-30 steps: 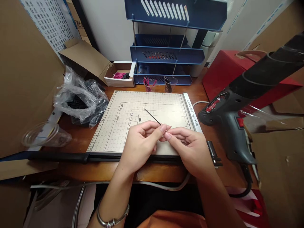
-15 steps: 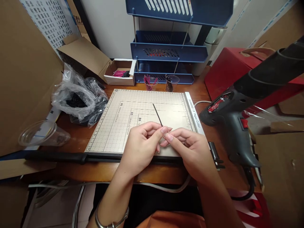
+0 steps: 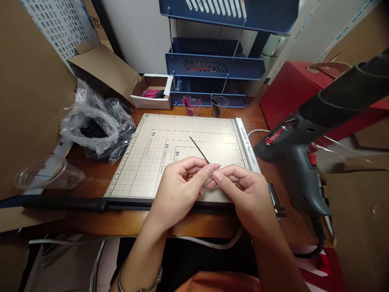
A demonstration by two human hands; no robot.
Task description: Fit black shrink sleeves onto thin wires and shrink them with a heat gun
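My left hand (image 3: 184, 184) pinches a thin black stick (image 3: 199, 149) near its lower end, between thumb and fingertips. The stick's far end points up and to the left over the paper cutter board (image 3: 139, 170). My right hand (image 3: 243, 188) is closed in a pinch against the left fingertips, close to the stick's lower end. Whatever lies between the right fingertips is too small and covered to make out. Both hands hover above the board's front part.
A heat gun (image 3: 299, 170) stands at the right. A plastic bag (image 3: 91, 125) with black pieces and a clear cup (image 3: 48, 172) are at left. Behind are a carton (image 3: 152, 102) and cups of pink sticks (image 3: 191, 106) and black sticks (image 3: 215, 108). The cutter's black handle (image 3: 67, 203) runs along the front.
The black stick has tilted farther to the left. My hands keep nearly the same pinch, and the view has shifted slightly.
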